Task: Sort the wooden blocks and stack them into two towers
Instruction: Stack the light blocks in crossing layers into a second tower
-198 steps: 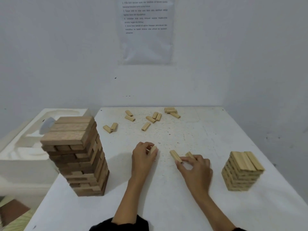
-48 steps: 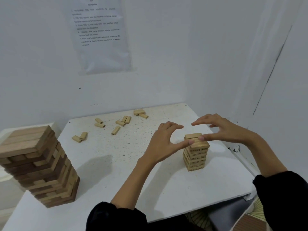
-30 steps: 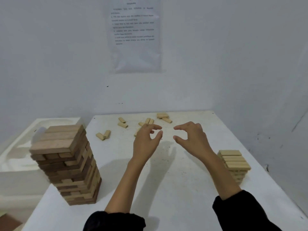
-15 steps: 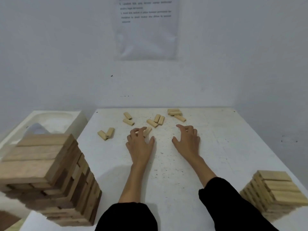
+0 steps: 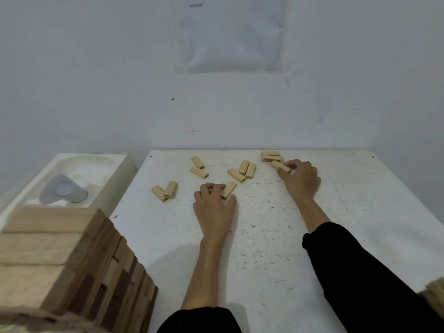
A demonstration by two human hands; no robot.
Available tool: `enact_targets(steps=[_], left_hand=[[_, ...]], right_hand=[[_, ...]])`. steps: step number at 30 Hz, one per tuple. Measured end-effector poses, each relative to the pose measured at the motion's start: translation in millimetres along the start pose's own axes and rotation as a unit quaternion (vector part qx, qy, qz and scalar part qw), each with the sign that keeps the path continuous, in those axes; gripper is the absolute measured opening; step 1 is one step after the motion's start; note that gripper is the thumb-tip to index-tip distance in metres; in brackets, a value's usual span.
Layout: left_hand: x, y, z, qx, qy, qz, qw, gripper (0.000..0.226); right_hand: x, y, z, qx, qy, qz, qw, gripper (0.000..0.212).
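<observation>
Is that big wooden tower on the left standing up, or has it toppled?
Standing. The big tower shows crosswise layers stacked flat, one upon another, on the table.

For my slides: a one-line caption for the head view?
Left hand pinches one small block, right hand a second block, on the white table.

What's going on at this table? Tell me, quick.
A person is sorting wooden blocks on a white table. The left hand pinches one small block; the right hand grips a second block near the far edge. More loose blocks lie between. A tall tower of bigger blocks stands near left; a small tower peeks in at right.
</observation>
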State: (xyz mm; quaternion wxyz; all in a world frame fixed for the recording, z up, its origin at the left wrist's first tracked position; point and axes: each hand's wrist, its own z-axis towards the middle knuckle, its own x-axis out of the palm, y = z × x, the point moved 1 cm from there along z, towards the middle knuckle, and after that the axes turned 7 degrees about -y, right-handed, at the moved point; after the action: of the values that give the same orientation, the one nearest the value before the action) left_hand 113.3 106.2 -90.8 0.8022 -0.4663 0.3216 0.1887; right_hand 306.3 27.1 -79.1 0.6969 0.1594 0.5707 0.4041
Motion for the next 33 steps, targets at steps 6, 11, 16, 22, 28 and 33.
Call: enact_targets(steps=[6,11,16,22,28,33], left_hand=[[-1,-1,-1,-0.002,-0.007,-0.001,1.0,0.03],[-1,-1,-1,-0.005,-0.01,-0.015,1.0,0.027],[0,-1,0,-0.009,-0.017,-0.023,1.0,0.026],[-1,0,-1,-0.011,-0.013,-0.026,0.999,0.026],[-4,-2,0,-0.027,-0.022,-0.061,0.998,0.022],[-12,-5,-7,-0.046,-0.031,-0.18,0.982,0.022]], right_hand=[[-11,-3,-10,-0.017,0.01,0.257,0.966,0.024],[-5,-4,-8,-0.041,0.021,0.212,0.976,0.028],[5,1,-1,-0.089,0.008,0.033,0.995,0.056],[7,0,-3,-0.073,0.014,-0.104,0.992,0.034],[0,-3,-7,-0.046,0.005,-0.064,0.997,0.035],[-14,2,-31,-0.09,0.002,0.015,0.996,0.033]])
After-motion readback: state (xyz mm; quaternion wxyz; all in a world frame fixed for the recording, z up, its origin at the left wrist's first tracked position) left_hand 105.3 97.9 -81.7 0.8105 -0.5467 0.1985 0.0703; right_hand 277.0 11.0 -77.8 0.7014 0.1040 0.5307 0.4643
